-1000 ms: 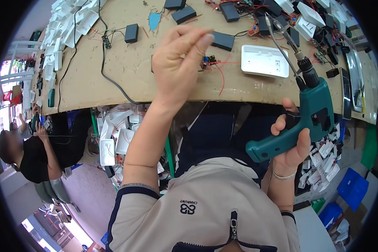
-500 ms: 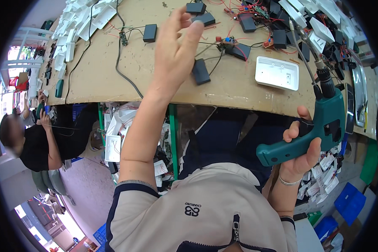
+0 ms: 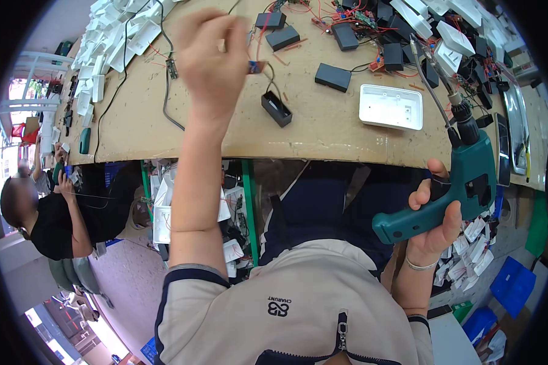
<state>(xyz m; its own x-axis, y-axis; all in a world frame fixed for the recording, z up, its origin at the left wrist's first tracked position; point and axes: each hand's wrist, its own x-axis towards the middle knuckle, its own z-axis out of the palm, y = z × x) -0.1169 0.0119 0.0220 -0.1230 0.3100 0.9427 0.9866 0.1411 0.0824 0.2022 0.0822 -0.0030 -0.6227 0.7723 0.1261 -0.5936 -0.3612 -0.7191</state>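
Note:
My left hand (image 3: 210,67), smeared by motion, is raised over the workbench with its fingers curled around a small circuit board (image 3: 256,67). Only the board's edge, with blue and red parts, shows beside the hand. Wires run from it to a black plastic box (image 3: 277,109) that rests on the bench with its hollow side showing. In my right hand (image 3: 435,234) is a green soldering gun (image 3: 417,220), held by its grip in front of the bench edge. Its metal tip and thin feed tube point away over the bench.
A white plastic case (image 3: 391,108) lies near the bench's front edge. Black boxes (image 3: 333,77) and tangled boards (image 3: 359,21) lie farther back. White casings (image 3: 112,42) are heaped at the far left. Another person (image 3: 55,210) sits at left. Black cables (image 3: 166,97) cross the bench.
My left hand has moved left and closed on the circuit board, lifting it from the bench. Its wired black box has shifted left and turned. The soldering gun stays in my right hand.

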